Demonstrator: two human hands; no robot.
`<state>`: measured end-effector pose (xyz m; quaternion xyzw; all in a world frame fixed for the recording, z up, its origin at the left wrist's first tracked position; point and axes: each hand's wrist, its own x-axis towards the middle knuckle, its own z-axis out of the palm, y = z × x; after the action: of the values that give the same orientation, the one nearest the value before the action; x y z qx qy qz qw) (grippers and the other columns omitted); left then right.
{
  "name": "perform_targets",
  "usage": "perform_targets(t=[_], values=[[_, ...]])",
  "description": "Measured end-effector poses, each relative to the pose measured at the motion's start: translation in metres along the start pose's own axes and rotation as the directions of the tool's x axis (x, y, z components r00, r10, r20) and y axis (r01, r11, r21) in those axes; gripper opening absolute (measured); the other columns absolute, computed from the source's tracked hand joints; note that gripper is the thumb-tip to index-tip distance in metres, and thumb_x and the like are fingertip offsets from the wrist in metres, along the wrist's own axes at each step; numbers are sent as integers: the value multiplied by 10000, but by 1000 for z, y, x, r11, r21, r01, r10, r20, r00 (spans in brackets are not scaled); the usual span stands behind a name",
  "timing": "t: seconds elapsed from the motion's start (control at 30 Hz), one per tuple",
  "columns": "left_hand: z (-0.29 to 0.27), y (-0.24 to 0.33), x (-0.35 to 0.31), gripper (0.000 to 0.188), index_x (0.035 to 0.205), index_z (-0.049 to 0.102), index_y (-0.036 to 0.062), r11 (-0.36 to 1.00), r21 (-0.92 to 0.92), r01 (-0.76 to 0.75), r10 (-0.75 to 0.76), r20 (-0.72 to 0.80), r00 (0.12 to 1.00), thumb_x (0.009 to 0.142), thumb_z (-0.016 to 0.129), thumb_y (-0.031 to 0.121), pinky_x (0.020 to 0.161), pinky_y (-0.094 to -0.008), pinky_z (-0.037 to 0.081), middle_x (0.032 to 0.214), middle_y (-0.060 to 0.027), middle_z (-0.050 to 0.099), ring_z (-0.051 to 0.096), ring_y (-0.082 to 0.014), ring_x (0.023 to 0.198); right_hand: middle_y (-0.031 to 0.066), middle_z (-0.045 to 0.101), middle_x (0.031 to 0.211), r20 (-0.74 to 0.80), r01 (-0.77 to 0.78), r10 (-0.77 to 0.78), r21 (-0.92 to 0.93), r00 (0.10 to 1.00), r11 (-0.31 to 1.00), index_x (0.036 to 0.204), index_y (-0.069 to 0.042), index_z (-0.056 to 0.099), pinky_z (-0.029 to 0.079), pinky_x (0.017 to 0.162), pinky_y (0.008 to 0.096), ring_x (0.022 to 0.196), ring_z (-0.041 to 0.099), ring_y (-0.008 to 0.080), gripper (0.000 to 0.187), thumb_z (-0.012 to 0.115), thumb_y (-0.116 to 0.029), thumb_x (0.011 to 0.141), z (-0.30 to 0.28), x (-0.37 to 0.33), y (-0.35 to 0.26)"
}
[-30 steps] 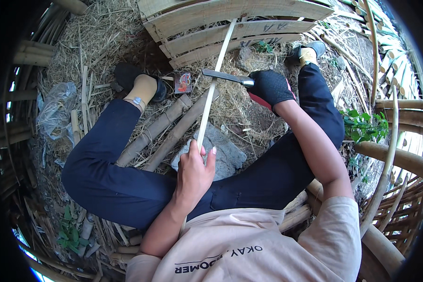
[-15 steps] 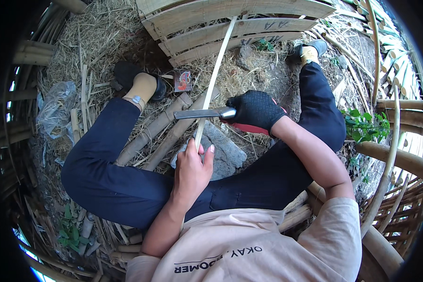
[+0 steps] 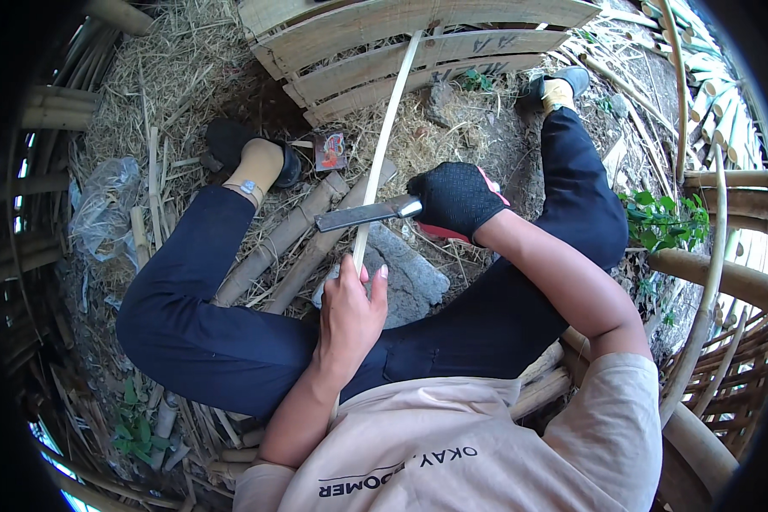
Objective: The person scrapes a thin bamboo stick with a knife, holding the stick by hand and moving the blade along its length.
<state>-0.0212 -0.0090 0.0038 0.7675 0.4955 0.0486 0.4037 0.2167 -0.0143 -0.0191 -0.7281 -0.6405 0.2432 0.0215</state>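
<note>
My bare left hand (image 3: 350, 309) is closed around the lower part of a long, pale bamboo strip (image 3: 388, 132). The strip runs up and away from me, its far end reaching the slatted wooden crate. In a black and red glove, my right hand (image 3: 459, 201) grips the handle of a knife (image 3: 358, 216). Its broad, straight metal blade lies across the strip, a short way above my left fingers. The glove hides most of the handle. Below the blade, a grey stone (image 3: 401, 269) rests on the ground between my legs.
A slatted wooden crate (image 3: 350, 43) stands ahead. Thick bamboo poles (image 3: 294, 226) lie by my left leg, near a small red packet (image 3: 330, 151). A clear plastic bag (image 3: 107, 205) is at far left. Cut bamboo (image 3: 721, 111) is heaped at far right, beyond a leafy plant (image 3: 667, 222).
My right hand has shifted slightly left and down, with the blade now tilted and a little closer to my left fingers. My left hand holds the strip in nearly the same place.
</note>
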Motion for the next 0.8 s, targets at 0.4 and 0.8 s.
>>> perform_targets(t=[0.4, 0.8], values=[[1, -4, 0, 279, 921, 511, 2, 999, 25, -32, 33, -33, 999, 961, 692, 210, 535, -460, 457, 600, -166, 553, 589, -337, 549, 166, 728, 806, -71, -78, 78, -5, 994, 997, 924, -149, 754, 575, 733, 476, 785, 721, 380, 195, 693, -286, 800, -3, 1, 2], [-7, 1, 4, 312, 853, 523, 17, 992, -122, 38, -30, 66, 997, 964, 698, 249, 513, -426, 448, 576, -141, 565, 586, -294, 492, 181, 746, 961, -166, -316, 343, 167, 925, 934, 1059, -159, 768, 557, 853, 462, 929, 715, 379, 396, 689, -500, 874, -28, 8, 61]])
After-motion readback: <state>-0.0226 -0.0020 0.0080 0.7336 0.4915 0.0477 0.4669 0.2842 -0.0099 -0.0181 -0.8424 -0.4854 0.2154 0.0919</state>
